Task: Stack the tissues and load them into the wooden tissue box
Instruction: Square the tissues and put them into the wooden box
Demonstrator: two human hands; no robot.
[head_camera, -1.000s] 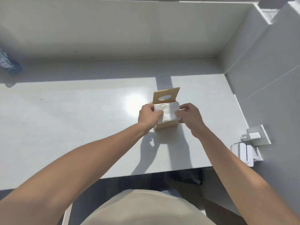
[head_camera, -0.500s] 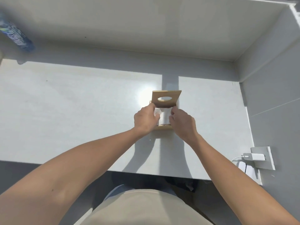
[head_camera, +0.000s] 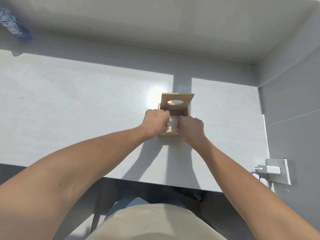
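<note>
The wooden tissue box (head_camera: 170, 134) stands on the white counter (head_camera: 78, 104), its hinged lid (head_camera: 177, 101) with an oval hole tilted up at the back. A white stack of tissues (head_camera: 173, 123) sits low inside the box opening, mostly hidden between my hands. My left hand (head_camera: 155, 122) grips the stack's left side over the box's left wall. My right hand (head_camera: 191, 129) grips the stack's right side, its fingers curled down into the box.
A blue plastic bottle (head_camera: 13, 25) lies at the far left by the back wall. On the right wall, a white charger (head_camera: 270, 169) with a cable sits in a socket plate. The counter's front edge runs just below my forearms.
The tissue stack has sunk from on top of the box opening down into it. Both hands have closed in and dipped lower with it.
</note>
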